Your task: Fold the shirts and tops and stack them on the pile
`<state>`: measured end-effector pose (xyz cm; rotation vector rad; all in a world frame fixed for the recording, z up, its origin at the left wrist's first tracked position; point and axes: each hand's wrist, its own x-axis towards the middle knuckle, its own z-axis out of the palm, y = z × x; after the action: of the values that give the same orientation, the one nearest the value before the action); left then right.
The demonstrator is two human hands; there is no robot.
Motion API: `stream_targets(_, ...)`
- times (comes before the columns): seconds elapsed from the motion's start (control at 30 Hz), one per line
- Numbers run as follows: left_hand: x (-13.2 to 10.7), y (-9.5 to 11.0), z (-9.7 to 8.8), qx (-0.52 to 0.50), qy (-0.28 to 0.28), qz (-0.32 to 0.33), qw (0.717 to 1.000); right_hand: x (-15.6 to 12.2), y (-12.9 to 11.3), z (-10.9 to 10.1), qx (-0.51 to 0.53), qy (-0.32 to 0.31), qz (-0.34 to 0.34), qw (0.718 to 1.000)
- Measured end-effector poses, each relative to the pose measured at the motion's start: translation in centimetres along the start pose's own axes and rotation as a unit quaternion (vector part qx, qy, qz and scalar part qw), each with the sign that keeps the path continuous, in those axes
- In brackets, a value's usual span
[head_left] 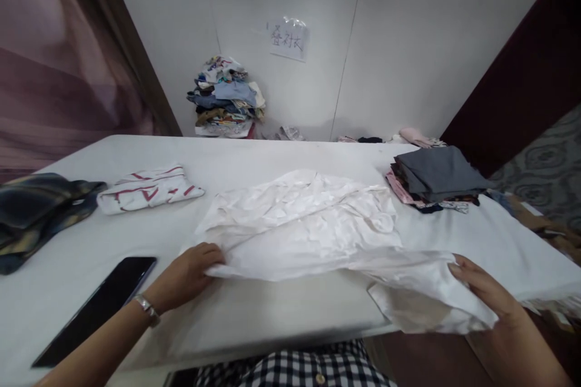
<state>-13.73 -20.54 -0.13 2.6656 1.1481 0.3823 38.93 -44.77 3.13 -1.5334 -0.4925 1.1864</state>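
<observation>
A white shirt (299, 224) lies spread and wrinkled on the white-covered table (272, 308) in front of me. My left hand (200, 266) is closed on the shirt's near left edge, low over the tabletop. On the right, my right hand (485, 290) pinches a part of the shirt that looks like a sleeve, thumb on top. That piece is lifted and hangs past the table's front edge, with a cuff-like flap below it. The fingertips of both hands are partly hidden by the cloth.
A black phone or tablet (97, 308) lies at left. Behind it are a white-and-red folded garment (149, 189) and a dark plaid one (40, 208). Folded clothes topped with grey (442, 172) stand at right. A tall clothes pile (227, 97) rises by the wall beneath a paper sign (289, 40).
</observation>
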Motion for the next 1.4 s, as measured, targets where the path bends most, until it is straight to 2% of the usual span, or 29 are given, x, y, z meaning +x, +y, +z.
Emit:
stream_targets(0.07,1.4,0.7,-1.1,-0.066,-0.073,-0.06,0.993,1.4,-0.6,0.0,-0.008,-0.013,-0.009,1.0)
stream_targets(0.1,2.5,1.2,-1.5,-0.081,-0.086,-0.093,0.989,2.1,-1.1,0.2,-0.007,-0.02,-0.017,1.0)
stream_targets(0.17,5.0,2.5,-1.5,-0.062,-0.069,-0.129,0.987,3.8,-2.2,0.9,-0.022,-0.042,-0.03,0.998)
stream_targets(0.23,7.7,4.0,-0.5,-0.006,-0.059,-0.112,0.992,5.5,-3.6,2.1,-0.053,-0.074,-0.043,0.995)
stream_targets(0.33,11.6,5.5,1.7,0.086,-0.121,-0.087,0.985,7.9,-5.8,4.1,-0.076,-0.112,-0.074,0.988)
stream_targets(0.4,14.2,5.5,2.0,0.121,-0.162,-0.102,0.974,9.2,-7.2,5.2,-0.077,-0.133,-0.082,0.985)
stream_targets(0.43,15.8,5.2,1.5,0.115,-0.166,-0.11,0.973,9.7,-7.9,5.7,-0.079,-0.145,-0.077,0.983)
stream_targets(0.47,17.5,4.7,0.5,0.089,-0.153,-0.12,0.977,10.1,-8.4,6.2,-0.083,-0.16,-0.065,0.981)
stream_targets(0.53,21.3,3.4,-2.3,-0.017,-0.084,-0.156,0.984,10.8,-9.3,7.1,-0.093,-0.191,-0.039,0.976)
stream_targets(0.57,23.3,2.8,-3.9,-0.09,-0.027,-0.206,0.974,11.1,-9.5,7.5,-0.098,-0.205,-0.029,0.973)
stream_targets(0.6,25.3,2.2,-5.3,-0.163,0.047,-0.254,0.952,11.3,-9.7,8.0,-0.101,-0.214,-0.023,0.971)
stream_targets(0.63,27.0,1.7,-6.5,-0.215,0.126,-0.274,0.929,11.5,-9.7,8.4,-0.103,-0.221,-0.02,0.97)
stream_targets(0.7,29.1,1.3,-7.7,-0.24,0.191,-0.28,0.909,11.6,-9.2,9.0,-0.104,-0.233,-0.016,0.967)
stream_targets(0.73,29.3,1.4,-7.6,-0.227,0.207,-0.267,0.913,11.6,-8.8,9.1,-0.104,-0.24,-0.011,0.965)
stream_targets(0.8,28.2,2.0,-5.9,-0.165,0.189,-0.221,0.942,11.1,-7.8,8.7,-0.103,-0.25,0.007,0.963)
stream_targets(0.83,26.9,2.4,-4.6,-0.12,0.16,-0.191,0.961,10.7,-7.2,8.2,-0.101,-0.25,0.018,0.963)
stream_targets(0.9,23.5,3.3,-1.5,-0.019,0.056,-0.139,0.989,10.0,-6.3,7.0,-0.087,-0.236,0.037,0.967)
stream_targets(1.0,18.9,3.7,2.3,0.112,-0.092,-0.129,0.981,8.9,-5.5,5.5,-0.06,-0.187,0.031,0.98)
stream_targets(1.07,17.4,3.1,3.1,0.158,-0.154,-0.146,0.964,8.4,-5.4,5.1,-0.053,-0.158,0.014,0.986)
stream_targets(1.13,17.6,1.8,2.3,0.168,-0.178,-0.172,0.954,8.1,-5.5,5.3,-0.054,-0.144,0.008,0.988)
stream_targets(1.2,19.0,0.2,0.3,0.167,-0.156,-0.208,0.951,8.0,-5.5,5.7,-0.052,-0.141,0.008,0.989)
stream_targets(1.33,22.7,-2.5,-4.3,0.215,0.002,-0.287,0.933,7.8,-5.3,6.1,-0.034,-0.135,0.008,0.99)
stream_targets(1.4,23.6,-2.6,-5.3,0.243,0.057,-0.279,0.927,7.5,-5.2,6.0,-0.023,-0.122,0.012,0.992)
